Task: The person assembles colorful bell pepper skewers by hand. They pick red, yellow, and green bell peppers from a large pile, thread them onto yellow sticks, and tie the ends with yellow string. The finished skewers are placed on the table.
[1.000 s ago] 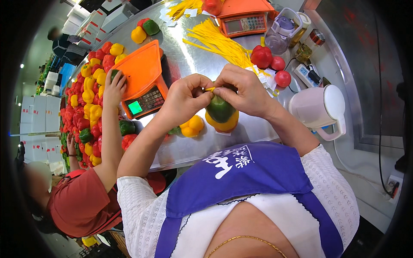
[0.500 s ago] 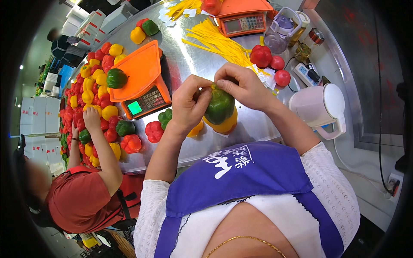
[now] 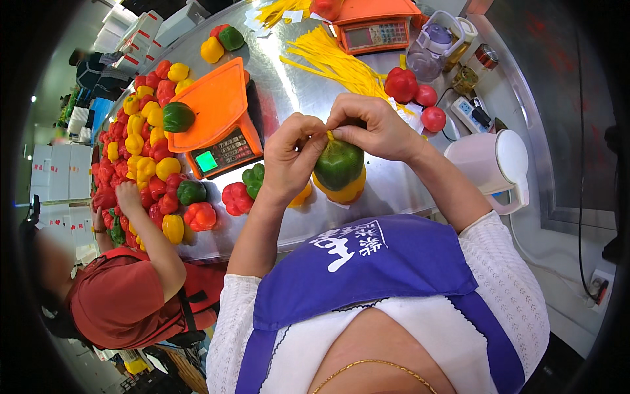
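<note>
My left hand (image 3: 292, 156) and my right hand (image 3: 375, 129) meet at the top of a green bell pepper (image 3: 339, 165). Their fingertips pinch a short bit of yellow strip (image 3: 330, 135) at its stem end; most of the strip is hidden. Directly beneath the green pepper, and partly covered by it, is a yellow bell pepper (image 3: 344, 192). Left of my left wrist lie a red bell pepper (image 3: 236, 199) and another green one (image 3: 253, 178). Loose yellow strips (image 3: 338, 64) are spread beyond my hands.
An orange scale (image 3: 213, 108) bearing a green pepper stands left; a second orange scale (image 3: 377, 33) is at the back. A pepper pile (image 3: 141, 141) fills the left side, where a co-worker's hand (image 3: 128, 197) reaches in. A pitcher (image 3: 485, 161) and power strip (image 3: 469, 113) stand right.
My hands stay at the green pepper's top, their fingers shifting slightly around the yellow strip. The co-worker's hand has moved down and left over the pile.
</note>
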Demonstrator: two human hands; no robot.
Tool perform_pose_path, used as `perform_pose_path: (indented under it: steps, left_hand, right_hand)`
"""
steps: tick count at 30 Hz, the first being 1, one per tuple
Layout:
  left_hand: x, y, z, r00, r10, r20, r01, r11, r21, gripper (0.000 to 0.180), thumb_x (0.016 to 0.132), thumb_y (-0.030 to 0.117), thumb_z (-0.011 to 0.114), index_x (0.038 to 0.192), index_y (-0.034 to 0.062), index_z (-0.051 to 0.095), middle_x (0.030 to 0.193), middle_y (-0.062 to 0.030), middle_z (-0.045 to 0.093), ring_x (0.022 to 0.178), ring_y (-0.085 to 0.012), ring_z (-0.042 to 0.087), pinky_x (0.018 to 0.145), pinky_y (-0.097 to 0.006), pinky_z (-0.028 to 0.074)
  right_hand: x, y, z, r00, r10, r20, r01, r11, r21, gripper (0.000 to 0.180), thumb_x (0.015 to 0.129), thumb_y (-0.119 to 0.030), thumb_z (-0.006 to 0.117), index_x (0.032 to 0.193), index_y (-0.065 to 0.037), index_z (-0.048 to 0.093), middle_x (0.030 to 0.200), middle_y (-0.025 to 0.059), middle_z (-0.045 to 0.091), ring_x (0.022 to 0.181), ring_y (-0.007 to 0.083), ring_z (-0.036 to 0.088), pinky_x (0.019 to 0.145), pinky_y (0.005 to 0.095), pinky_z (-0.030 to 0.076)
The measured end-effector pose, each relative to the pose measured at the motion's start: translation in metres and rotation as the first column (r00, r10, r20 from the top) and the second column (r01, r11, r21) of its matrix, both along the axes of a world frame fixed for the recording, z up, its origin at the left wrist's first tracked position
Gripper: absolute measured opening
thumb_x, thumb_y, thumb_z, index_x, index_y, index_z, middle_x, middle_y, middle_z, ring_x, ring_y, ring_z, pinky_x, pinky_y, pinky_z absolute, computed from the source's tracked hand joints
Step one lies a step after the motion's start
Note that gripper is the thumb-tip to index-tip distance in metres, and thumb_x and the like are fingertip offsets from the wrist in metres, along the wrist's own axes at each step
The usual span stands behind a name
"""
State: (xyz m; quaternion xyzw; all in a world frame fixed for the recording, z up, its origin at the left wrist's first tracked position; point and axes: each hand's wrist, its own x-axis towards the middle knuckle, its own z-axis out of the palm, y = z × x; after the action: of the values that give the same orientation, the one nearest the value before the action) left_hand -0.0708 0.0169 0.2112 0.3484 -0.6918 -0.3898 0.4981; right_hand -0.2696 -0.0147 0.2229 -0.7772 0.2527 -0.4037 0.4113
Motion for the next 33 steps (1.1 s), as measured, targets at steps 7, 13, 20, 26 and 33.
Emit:
perform_pose_path:
  steps: [7,13,20,26,33]
  left_hand:
    - [0.006,-0.001,0.006,0.99,-0.114,-0.086,0.128,0.974,0.185,0.014,0.086,-0.006,0.064,0.097,0.0011,0.058,0.088,0.0001,0.058,0.08,-0.0054,0.056,0.072,-0.02,0.047]
    - [0.008,-0.001,0.006,0.993,-0.095,-0.067,0.107,0.971,0.213,0.014,0.085,-0.005,0.064,0.096,0.0008,0.058,0.086,0.0007,0.057,0.074,-0.004,0.054,0.065,-0.02,0.046]
    - [0.002,0.004,0.021,0.986,-0.039,0.162,0.04,0.999,-0.004,0.01,0.083,-0.004,0.064,0.09,0.0021,0.06,0.08,-0.0002,0.057,0.061,-0.0028,0.049,0.054,-0.02,0.04]
    - [0.0,0.01,0.031,0.971,0.028,0.238,-0.031,0.999,0.01,0.01,0.082,-0.002,0.066,0.09,0.0018,0.062,0.078,-0.0011,0.059,0.061,-0.003,0.05,0.054,-0.02,0.04]
    - [-0.016,0.012,0.02,0.981,0.187,0.06,-0.193,0.973,0.127,0.01,0.081,0.003,0.068,0.089,0.0015,0.063,0.074,-0.0014,0.059,0.063,-0.0055,0.052,0.056,-0.021,0.043]
  right_hand:
    - [-0.002,-0.002,0.004,0.999,0.019,-0.051,-0.023,0.996,-0.085,0.009,0.08,-0.001,0.062,0.087,-0.001,0.058,0.082,0.006,0.056,0.074,0.0165,0.055,0.065,0.028,0.045]
    - [0.004,0.003,0.003,0.995,-0.068,-0.069,0.054,0.982,-0.182,0.009,0.081,-0.003,0.059,0.086,-0.002,0.052,0.079,0.0078,0.052,0.07,0.0202,0.054,0.063,0.0305,0.045]
    - [0.009,0.003,-0.006,0.977,-0.213,-0.023,0.202,0.952,-0.231,0.008,0.085,-0.004,0.054,0.092,-0.003,0.049,0.081,0.0098,0.052,0.072,0.0224,0.054,0.065,0.0312,0.046]
    - [0.014,0.006,-0.002,0.97,-0.245,0.011,0.243,0.957,-0.158,0.009,0.089,-0.009,0.054,0.091,-0.002,0.049,0.083,0.0148,0.055,0.074,0.0295,0.058,0.066,0.0362,0.048]
    - [0.012,0.011,0.001,0.976,-0.219,-0.002,0.218,0.975,-0.041,0.01,0.09,-0.01,0.054,0.092,-0.002,0.049,0.084,0.0148,0.055,0.076,0.0294,0.057,0.069,0.0361,0.047]
